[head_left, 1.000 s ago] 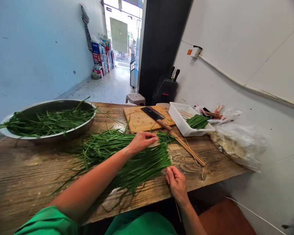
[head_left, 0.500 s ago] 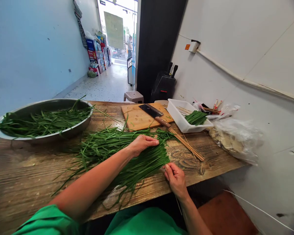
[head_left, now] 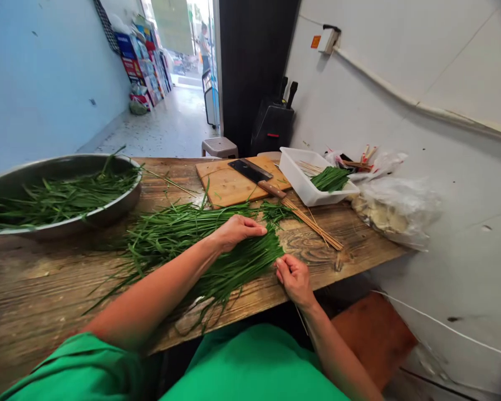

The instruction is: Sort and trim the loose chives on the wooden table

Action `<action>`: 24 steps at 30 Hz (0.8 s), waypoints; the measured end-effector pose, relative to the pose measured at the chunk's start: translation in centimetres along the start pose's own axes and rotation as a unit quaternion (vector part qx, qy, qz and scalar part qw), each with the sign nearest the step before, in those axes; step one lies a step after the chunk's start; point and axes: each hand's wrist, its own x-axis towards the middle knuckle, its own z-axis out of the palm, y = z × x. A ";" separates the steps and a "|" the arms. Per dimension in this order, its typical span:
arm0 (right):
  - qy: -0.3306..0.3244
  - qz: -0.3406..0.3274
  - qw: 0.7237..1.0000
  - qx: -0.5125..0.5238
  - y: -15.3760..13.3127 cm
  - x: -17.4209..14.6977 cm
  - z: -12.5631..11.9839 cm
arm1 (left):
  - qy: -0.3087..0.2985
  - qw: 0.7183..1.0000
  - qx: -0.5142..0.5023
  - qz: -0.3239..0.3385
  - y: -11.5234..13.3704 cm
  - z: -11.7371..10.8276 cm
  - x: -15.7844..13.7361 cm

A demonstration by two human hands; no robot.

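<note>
So the green stalks [head_left: 237, 266] were spread flat in the middle of the surface [head_left: 42, 301], and the long axis was what caught my eye: it ran mostly left to right, with the even ends facing the right edge and angled a bit toward the far side. The thin stick [head_left: 301, 320] in the right hand [head_left: 295, 279] came in roughly crosswise to that, its tail hanging down by the near edge. That hand was the closer of the 2 to the near corner of those even ends, fingertips just beside them; couldn't tell if they were actually touching. Its grip was pinched on the stick. The left hand [head_left: 234, 233] reached across the stalks to the far side of the same ends, thumb and fingertips together, though I honestly couldn't see what, if anything, was between them. Past the stalks, toward the far edge, sat the cutting board [head_left: 223, 189] with 1 cleaver [head_left: 250, 171] on it, handle pointing toward the right edge.
</note>
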 end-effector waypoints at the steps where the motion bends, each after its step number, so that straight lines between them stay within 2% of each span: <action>1: 0.003 -0.002 1.000 -0.002 -0.1 0.1 0.0 | -0.002 1.000 -0.002 -0.007 0.0 0.0 0.0; 5: 0.020 -0.003 1.000 0.017 -0.2 0.6 0.4 | -0.023 0.999 0.022 -0.019 0.2 -0.5 0.2; 10: 0.042 -0.022 0.999 0.026 0.1 1.1 1.0 | 0.014 0.989 0.114 0.088 1.1 -1.7 0.0; 12: 0.047 -0.029 0.998 0.008 0.3 1.4 1.1 | -0.014 0.987 0.133 0.091 1.2 -1.8 -0.1; 14: 0.062 -0.047 0.994 -0.082 0.4 1.7 1.2 | -0.065 0.984 0.155 0.052 1.0 -1.9 -0.1; 17: 0.093 -0.073 0.959 -0.259 0.5 2.0 0.9 | -0.095 0.971 0.218 -0.013 0.8 -2.1 0.1; 20: 0.102 -0.066 0.938 -0.325 0.7 2.1 0.3 | -0.057 0.947 0.317 0.020 1.0 -2.5 -0.1; 22: 0.098 -0.060 0.927 -0.357 0.8 2.1 -0.1 | -0.056 0.923 0.377 0.052 1.3 -3.0 -0.9; 24: 0.095 -0.063 0.917 -0.383 0.8 2.0 -0.6 | -0.062 0.901 0.426 0.054 1.4 -3.7 -2.4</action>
